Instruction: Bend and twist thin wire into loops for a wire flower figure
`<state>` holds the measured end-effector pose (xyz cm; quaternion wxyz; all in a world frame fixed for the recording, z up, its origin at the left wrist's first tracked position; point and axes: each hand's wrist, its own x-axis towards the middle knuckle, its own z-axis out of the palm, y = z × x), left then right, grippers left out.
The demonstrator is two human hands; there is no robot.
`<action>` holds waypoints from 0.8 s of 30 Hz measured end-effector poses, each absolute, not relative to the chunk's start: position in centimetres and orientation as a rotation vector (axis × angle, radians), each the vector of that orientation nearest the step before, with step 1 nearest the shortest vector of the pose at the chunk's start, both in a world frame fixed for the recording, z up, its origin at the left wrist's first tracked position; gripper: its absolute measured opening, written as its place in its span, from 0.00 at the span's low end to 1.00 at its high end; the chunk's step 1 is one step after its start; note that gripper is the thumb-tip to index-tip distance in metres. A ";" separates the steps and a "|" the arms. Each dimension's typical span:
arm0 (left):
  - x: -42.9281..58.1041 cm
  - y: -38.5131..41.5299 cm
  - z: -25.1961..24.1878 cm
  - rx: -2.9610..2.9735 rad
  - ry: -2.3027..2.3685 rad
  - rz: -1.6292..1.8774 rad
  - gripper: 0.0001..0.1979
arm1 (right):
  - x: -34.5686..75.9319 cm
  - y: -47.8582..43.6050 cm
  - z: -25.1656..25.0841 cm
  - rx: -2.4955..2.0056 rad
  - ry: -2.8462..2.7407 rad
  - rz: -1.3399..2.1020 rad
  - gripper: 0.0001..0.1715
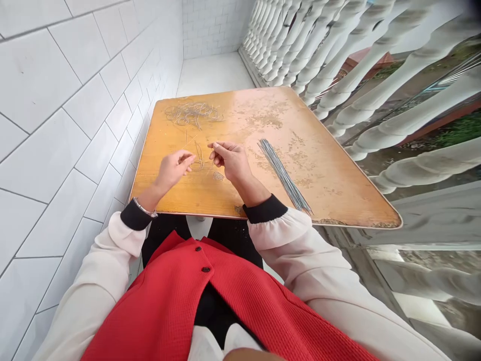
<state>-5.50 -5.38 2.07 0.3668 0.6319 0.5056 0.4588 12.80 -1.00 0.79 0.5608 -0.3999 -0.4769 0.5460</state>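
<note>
Over the near left part of the table, my left hand (175, 168) is closed, thumb and fingers pinching a thin wire (191, 140) that sticks out past the fingertips. My right hand (232, 159) is a short way to its right, also closed in a pinch; a very fine strand seems to be in its fingertips, though it is hard to make out. Between the two hands, a bent loop of wire (199, 155) shows. Beneath my right hand sits a small heap of tiny bits (218, 176).
A loose tangle of wires (195, 114) lies at the table's far left. Right of my right hand rests a bundle of straight grey wires (283, 173). The worn wooden table (338, 195) stands between a white tiled wall (67, 150) and a white balustrade (394, 110).
</note>
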 end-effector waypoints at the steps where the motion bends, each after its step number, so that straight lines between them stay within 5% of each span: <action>1: -5.2 -5.3 2.1 1.617 1.302 1.130 0.07 | 12.8 -1.0 0.8 -0.949 -1.118 1.274 0.09; 7: -3.6 -6.2 0.8 1.450 1.218 0.814 0.02 | 12.9 -0.5 0.6 -0.999 -1.127 1.224 0.10; 16: -3.1 -5.7 0.5 1.328 1.199 0.945 0.09 | 12.9 -1.7 0.9 -0.970 -1.165 1.513 0.08; 24: -4.3 -6.2 0.9 1.118 1.096 1.026 0.06 | 12.8 -1.7 0.7 -1.044 -1.116 1.413 0.04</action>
